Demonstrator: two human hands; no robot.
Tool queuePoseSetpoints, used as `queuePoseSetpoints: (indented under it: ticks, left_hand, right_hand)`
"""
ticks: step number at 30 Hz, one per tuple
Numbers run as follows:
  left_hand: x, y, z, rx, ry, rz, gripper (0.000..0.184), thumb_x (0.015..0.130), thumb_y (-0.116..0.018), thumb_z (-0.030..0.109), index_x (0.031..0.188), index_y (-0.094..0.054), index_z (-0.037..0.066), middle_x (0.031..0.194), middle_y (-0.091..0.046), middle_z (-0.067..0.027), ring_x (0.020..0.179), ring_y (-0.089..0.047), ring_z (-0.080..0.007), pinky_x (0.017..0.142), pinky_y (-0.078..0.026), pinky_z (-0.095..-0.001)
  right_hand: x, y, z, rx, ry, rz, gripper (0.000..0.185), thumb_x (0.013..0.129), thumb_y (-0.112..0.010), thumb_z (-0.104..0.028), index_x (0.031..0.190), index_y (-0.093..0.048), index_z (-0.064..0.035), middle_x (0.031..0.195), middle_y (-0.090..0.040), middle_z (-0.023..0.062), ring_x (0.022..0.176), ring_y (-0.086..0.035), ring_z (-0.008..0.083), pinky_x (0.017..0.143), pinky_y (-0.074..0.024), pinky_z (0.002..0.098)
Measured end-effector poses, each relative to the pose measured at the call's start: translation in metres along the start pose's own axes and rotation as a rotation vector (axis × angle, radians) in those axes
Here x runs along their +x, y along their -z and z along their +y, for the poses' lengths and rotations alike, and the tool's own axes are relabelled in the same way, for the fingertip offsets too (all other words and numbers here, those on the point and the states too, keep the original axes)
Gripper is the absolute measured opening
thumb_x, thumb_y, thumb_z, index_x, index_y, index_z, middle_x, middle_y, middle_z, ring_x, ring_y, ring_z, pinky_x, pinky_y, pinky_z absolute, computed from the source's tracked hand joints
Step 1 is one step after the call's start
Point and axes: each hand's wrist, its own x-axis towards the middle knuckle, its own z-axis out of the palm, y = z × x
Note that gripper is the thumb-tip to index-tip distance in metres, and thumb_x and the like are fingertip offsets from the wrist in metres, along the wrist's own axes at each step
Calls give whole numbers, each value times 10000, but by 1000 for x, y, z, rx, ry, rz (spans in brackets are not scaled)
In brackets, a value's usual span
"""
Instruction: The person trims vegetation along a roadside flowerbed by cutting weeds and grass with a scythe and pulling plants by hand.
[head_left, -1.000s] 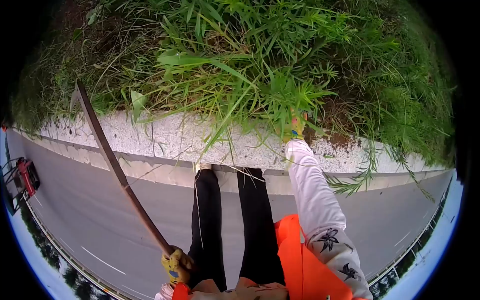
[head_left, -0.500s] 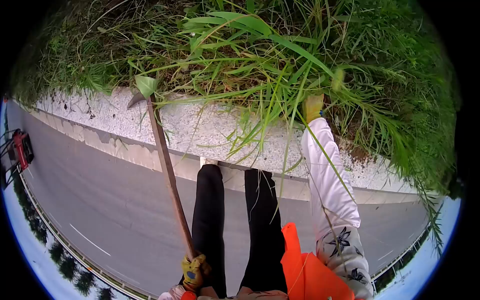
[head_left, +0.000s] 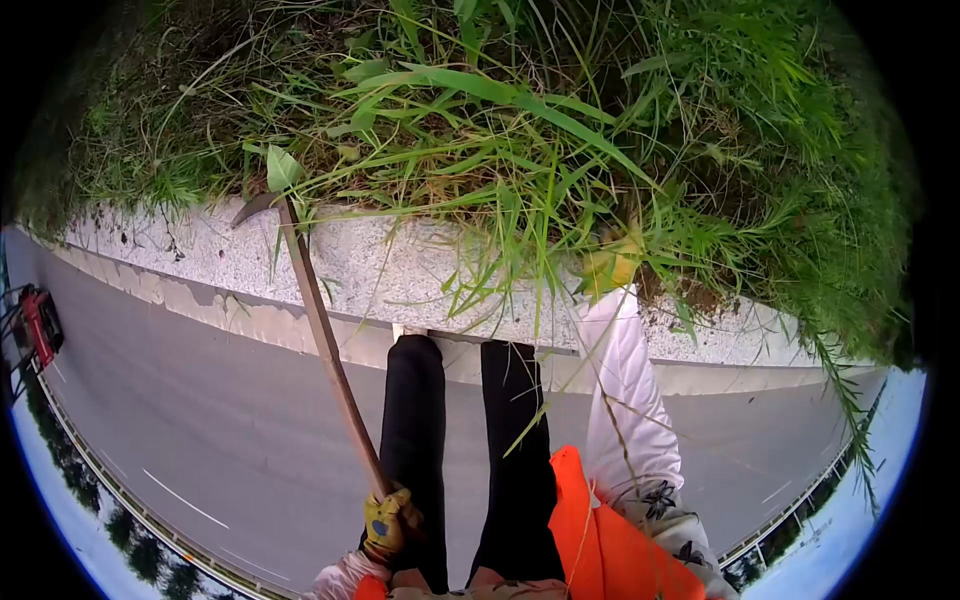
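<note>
A sickle (head_left: 325, 345) with a long wooden handle is in my left hand (head_left: 388, 522), whose yellow-gloved fingers wrap round the handle's lower end. Its curved blade (head_left: 256, 208) lies over the far side of the pale kerb, with a broad leaf at the handle's tip. My right hand (head_left: 612, 262), also in a yellow glove, is closed among the grass (head_left: 545, 205) at the kerb's edge. Blades partly cover it and its fingers are blurred. Long green stems hang over the kerb to the left of it.
The pale stone kerb (head_left: 385, 262) runs across the view between the weedy bank and the grey road (head_left: 250, 400). A red machine (head_left: 40, 325) stands on the road at far left. My orange vest (head_left: 600, 530) hangs near my right arm.
My right hand has drawn back toward me and slightly left, and grass around it has shifted. The sickle's head has moved a little left and nearer; my left hand still grips the handle.
</note>
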Motion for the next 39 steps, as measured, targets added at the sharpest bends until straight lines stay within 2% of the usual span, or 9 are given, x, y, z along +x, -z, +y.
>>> queuePoseSetpoints:
  ticks: [6, 12, 16, 18, 27, 32, 34, 37, 39]
  left_hand:
    - [3, -12, 18, 33, -27, 13, 161, 836, -625, 133, 847, -506, 25, 541, -475, -45, 413, -471, -162, 452, -470, -304]
    - [-1, -29, 35, 30, -32, 8, 154, 834, -627, 128, 830, -505, 35, 537, -480, -47, 407, -475, -171, 443, -466, -318]
    - [7, -27, 42, 38, -76, -27, 131, 839, -608, 112, 826, -510, 26, 537, -481, -53, 405, -474, -173, 443, -468, -322]
    - [7, -26, 43, 33, -62, -20, 126, 840, -603, 109, 825, -512, 22, 536, -480, -55, 405, -474, -174, 445, -468, -322]
    - [8, -24, 47, 28, -48, -64, 123, 838, -600, 101, 832, -510, 18, 534, -455, -40, 409, -462, -168, 436, -441, -318]
    - [7, -22, 43, -21, -20, -40, 135, 835, -601, 98, 880, -500, 20, 545, -457, -43, 411, -458, -166, 439, -445, -318]
    - [13, -20, 39, -50, -51, -69, 151, 835, -604, 98, 902, -495, 19, 544, -462, -46, 402, -456, -169, 438, -452, -320]
    - [13, -27, 40, -21, -64, -82, 145, 833, -609, 93, 887, -496, 20, 541, -471, -53, 401, -468, -175, 442, -463, -322]
    - [10, -23, 44, 9, -66, -78, 137, 830, -611, 88, 877, -504, 17, 535, -472, -57, 403, -476, -179, 440, -465, -325]
  right_hand:
    - [-33, -9, -48, 922, -693, 104, 325, 949, -480, -307, 1226, -558, -156, 1128, -597, 113, 1008, -585, 286, 865, -473, 526]
    - [10, -19, -94, 1146, -872, 237, 311, 946, -485, -306, 1209, -564, -159, 1078, -612, 104, 973, -593, 278, 830, -489, 535]
    - [45, 14, -115, 1171, -821, 297, 303, 944, -489, -306, 1197, -567, -161, 1045, -623, 98, 950, -598, 272, 806, -499, 541]
    - [52, 33, -110, 1119, -635, 308, 272, 892, -549, -381, 1033, -563, -149, 917, -606, 92, 702, -600, 295, 650, -508, 468]
    - [15, 44, -121, 1120, -610, 225, 294, 927, -493, -348, 1014, -517, -67, 835, -596, 127, 720, -607, 304, 549, -533, 499]
    - [57, 145, -180, 813, -200, 231, 355, 951, -518, -259, 1280, -519, -126, 870, -529, 60, 651, -547, 190, 679, -584, 491]
    - [78, 181, -203, 892, -202, 326, 257, 962, -526, -265, 1164, -555, -109, 797, -536, 37, 593, -515, 159, 610, -554, 359]
    - [111, 182, -115, 1149, -201, 17, 198, 957, -531, -252, 1084, -586, -110, 788, -540, 40, 583, -501, 156, 584, -520, 329]
    - [108, 123, -26, 1045, -411, 102, 192, 953, -537, -263, 1041, -615, -111, 763, -542, 44, 581, -495, 160, 587, -514, 324]
